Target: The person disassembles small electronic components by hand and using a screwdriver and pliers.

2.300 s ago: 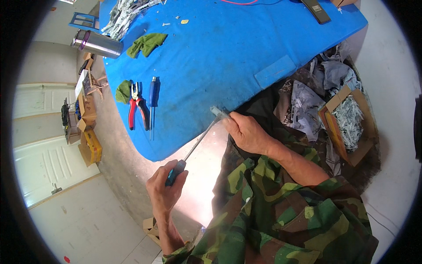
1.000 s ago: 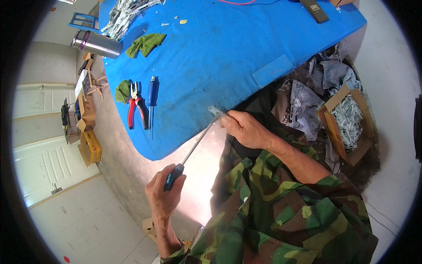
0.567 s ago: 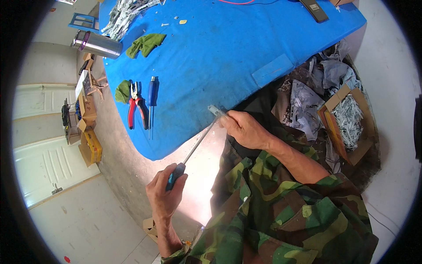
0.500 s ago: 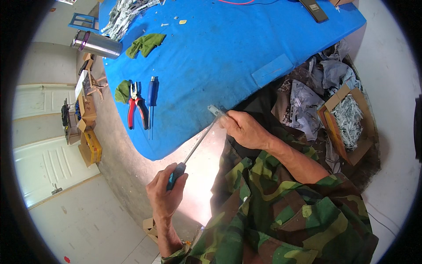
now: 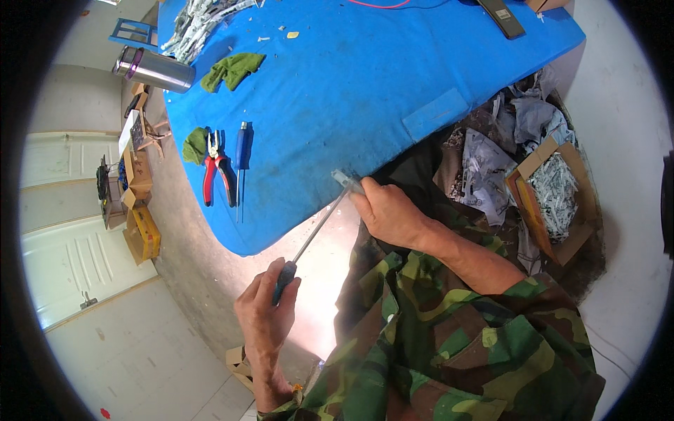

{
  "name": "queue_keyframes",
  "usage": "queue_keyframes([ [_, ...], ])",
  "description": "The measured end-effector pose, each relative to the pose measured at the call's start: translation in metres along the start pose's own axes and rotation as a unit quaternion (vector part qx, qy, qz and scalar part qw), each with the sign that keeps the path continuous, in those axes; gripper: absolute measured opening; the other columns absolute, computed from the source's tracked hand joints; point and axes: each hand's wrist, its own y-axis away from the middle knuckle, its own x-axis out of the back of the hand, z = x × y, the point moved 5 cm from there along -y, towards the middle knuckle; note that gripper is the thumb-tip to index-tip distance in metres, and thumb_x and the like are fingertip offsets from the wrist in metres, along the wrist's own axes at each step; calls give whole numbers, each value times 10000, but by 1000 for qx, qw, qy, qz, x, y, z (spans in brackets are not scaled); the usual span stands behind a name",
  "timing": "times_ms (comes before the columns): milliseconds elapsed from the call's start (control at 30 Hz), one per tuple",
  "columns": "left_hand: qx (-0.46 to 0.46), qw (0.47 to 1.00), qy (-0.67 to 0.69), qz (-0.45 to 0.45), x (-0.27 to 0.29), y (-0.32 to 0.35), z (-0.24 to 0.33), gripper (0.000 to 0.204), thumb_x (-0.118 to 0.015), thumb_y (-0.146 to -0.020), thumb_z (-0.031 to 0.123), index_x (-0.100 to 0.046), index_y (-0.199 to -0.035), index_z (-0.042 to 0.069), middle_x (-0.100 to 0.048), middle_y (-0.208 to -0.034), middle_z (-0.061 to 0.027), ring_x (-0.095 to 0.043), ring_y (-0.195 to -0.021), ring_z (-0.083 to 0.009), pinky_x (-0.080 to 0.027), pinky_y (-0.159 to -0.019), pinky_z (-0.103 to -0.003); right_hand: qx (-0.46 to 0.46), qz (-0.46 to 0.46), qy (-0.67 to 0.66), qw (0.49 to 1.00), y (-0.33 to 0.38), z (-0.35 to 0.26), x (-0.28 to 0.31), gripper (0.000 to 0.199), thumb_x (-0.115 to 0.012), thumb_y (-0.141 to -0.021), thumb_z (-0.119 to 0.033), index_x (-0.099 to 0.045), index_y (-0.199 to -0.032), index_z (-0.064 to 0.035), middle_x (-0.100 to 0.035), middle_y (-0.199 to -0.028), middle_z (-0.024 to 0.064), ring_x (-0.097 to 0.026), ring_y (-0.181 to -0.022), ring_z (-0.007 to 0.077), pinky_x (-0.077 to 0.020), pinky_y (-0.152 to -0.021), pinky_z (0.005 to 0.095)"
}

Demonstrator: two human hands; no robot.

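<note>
My left hand (image 5: 265, 306) is closed round the dark blue-green handle of a screwdriver (image 5: 314, 237). Its long metal shaft slants up and right, and the tip meets a small grey-white part (image 5: 344, 178) at the table's near edge. The fingers of my right hand (image 5: 391, 212) pinch that part; its kind is too small to make out and its near end is hidden by the fingers. On the blue-covered table, left of the part, lie red-and-black pliers (image 5: 218, 175) and a second screwdriver (image 5: 243, 158) with a blue handle.
Green cloths (image 5: 232, 71) and a steel flask (image 5: 156, 71) are on the table's left. A pile of pale strips (image 5: 199, 31) lies at the far left, a dark phone-like device (image 5: 503, 19) at the far right. Right of me stands a cardboard box (image 5: 525, 203) of grey-white pieces beside plastic bags (image 5: 484, 168).
My left hand has turned slightly on the screwdriver handle, its fingers shifting. My right hand still pinches the small part, with barely any movement.
</note>
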Motion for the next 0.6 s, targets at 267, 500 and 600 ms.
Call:
queue_keyframes([
  [267, -126, 969, -210, -13, 13, 1, 36, 465, -840, -816, 71, -687, -1255, 40, -752, -953, -103, -738, -785, -242, -582, -640, -367, -47, -3, 77, 996, 0, -12, 6, 298, -610, -1020, -246, -541, -923, 27, -657, -693, 288, -668, -678, 500, -527, -614, 583],
  [500, -112, 979, -168, -3, 16, 0, 38, 408, -825, -845, 78, -689, -1228, 44, -747, -919, -110, -722, -752, -234, -575, -638, -358, -29, 27, 128, 991, 0, -16, 8, 276, -613, -1019, -236, -548, -935, 19, -669, -683, 273, -684, -641, 466, -543, -572, 559],
  [600, -4, 1000, 10, -10, 7, 3, 12, 368, -796, -871, 68, -686, -1221, 45, -740, -887, -109, -715, -759, -191, -563, -637, -357, -28, 24, 95, 995, 0, -16, 8, 282, -614, -1018, -240, -545, -940, 22, -667, -681, 271, -679, -643, 470, -536, -582, 565],
])
